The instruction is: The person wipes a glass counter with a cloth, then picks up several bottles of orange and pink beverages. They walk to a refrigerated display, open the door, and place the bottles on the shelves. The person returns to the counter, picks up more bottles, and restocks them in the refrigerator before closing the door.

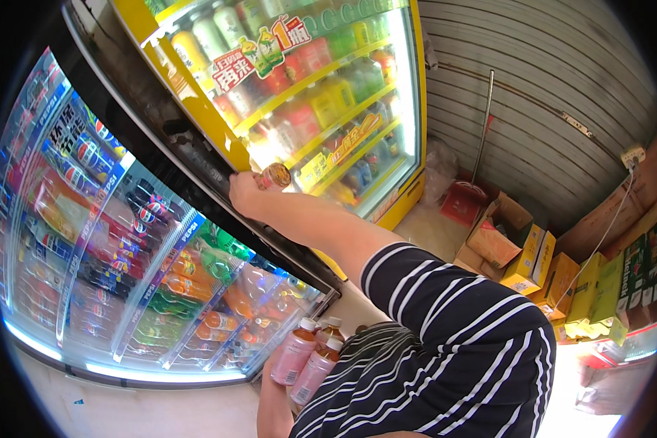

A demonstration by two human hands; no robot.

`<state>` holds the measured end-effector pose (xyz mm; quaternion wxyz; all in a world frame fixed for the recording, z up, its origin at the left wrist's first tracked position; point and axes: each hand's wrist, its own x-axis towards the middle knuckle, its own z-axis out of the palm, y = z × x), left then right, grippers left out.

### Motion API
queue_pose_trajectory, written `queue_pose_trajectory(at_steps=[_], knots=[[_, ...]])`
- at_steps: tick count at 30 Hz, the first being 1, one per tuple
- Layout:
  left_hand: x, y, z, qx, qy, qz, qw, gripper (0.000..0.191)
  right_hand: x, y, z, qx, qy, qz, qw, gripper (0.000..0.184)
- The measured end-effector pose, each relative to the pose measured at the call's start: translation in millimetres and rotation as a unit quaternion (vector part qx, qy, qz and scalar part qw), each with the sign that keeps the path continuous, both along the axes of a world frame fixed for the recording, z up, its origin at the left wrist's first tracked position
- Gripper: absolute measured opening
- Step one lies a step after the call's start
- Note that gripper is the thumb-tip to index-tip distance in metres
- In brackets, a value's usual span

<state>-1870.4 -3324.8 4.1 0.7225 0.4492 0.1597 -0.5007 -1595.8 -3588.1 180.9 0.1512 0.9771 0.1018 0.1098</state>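
Note:
My right hand (245, 191) is stretched out towards the edge of a yellow glass-door drinks fridge (422, 109), closed around a bottle (275, 177) whose round amber end faces the camera. Whether its fingers also touch the door edge cannot be told. Low in the view, my left hand (271, 372) and forearm hold three bottles against a striped shirt. Two have pink labels, the front one (313, 375) and the one on the left (294, 353); the third (330, 331) is partly hidden behind them. All have pale caps and amber drink. My left fingers are mostly hidden.
A lit Pepsi display fridge (186, 284) full of bottles stands at the left. On the right are a red dustpan (462, 202) with a metal handle, an opened cardboard box (495, 235), yellow cartons (534, 260), a white cable (602, 232) and a corrugated metal wall (547, 82).

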Motion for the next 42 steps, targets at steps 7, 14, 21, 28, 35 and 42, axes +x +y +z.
queue_pose_trajectory(at_steps=[7,14,21,28,35,42], knots=[[-17.2,-49.6,-0.7,0.010,0.004,-0.068,0.998,0.035,-146.4,-60.4,-8.1,0.090,-0.026,0.114,0.989,0.027],[-35.1,-120.2,3.5,0.019,0.004,-0.191,0.981,0.034,-321.7,-182.8,-51.8,0.539,-0.010,0.209,0.816,0.026],[-21.0,-161.0,-51.9,0.032,-0.068,-0.313,0.947,0.034,-470.1,-277.5,-175.3,0.656,-0.043,-0.066,0.751,0.028],[-46.5,-236.9,43.9,0.014,-0.179,-0.428,0.886,0.039,-557.2,-296.8,-234.7,0.619,-0.063,-0.193,0.759,0.023],[-42.3,-270.8,89.2,0.045,-0.182,-0.479,0.858,0.041,-593.5,-340.3,-233.1,0.671,-0.241,-0.186,0.676,0.015],[22.4,-266.8,25.6,0.017,-0.131,-0.474,0.870,0.039,-591.9,-318.7,-246.3,0.667,-0.264,-0.373,0.588,0.036]])
